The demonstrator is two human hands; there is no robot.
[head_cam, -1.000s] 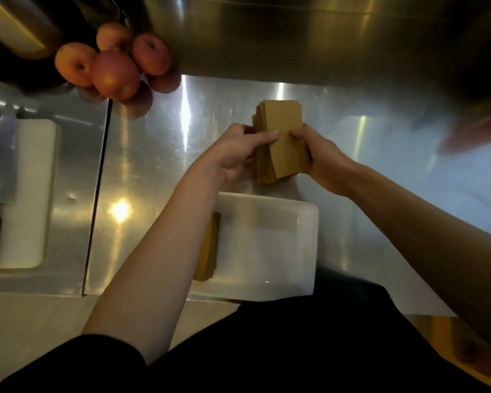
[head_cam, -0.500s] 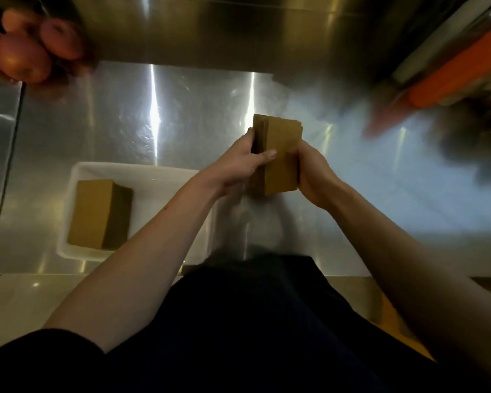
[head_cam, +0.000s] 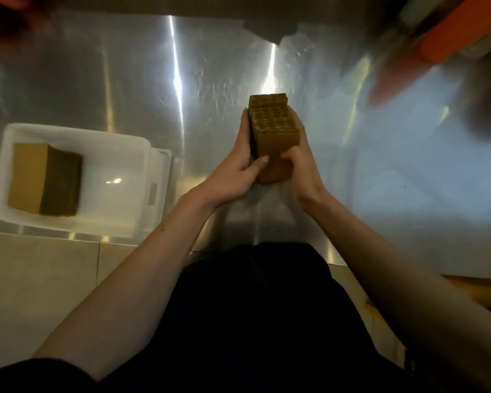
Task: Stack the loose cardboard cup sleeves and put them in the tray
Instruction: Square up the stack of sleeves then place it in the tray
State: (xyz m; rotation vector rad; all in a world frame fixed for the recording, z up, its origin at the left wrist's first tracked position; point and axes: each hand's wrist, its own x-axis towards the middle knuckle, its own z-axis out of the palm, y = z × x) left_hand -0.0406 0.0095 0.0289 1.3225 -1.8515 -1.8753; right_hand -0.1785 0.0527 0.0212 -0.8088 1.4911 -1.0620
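A thick stack of brown cardboard cup sleeves stands on edge above the steel counter, squeezed between my two hands. My left hand presses its left side, thumb across the front face. My right hand clamps the right side. The stack's ribbed edges face up towards me. To the left, a white plastic tray sits at the counter's front edge and holds another brown stack of sleeves lying flat at its left end. The tray's right half is bare.
The steel counter runs across the view, with its front edge just below the tray. A blurred orange object lies at the back right. Blurred red fruit shows at the top left corner. Beige floor tiles lie below the counter edge.
My view has swung right, so the tray now lies left of my hands. The stack has been turned upright between both hands, its ribbed edges now facing me.
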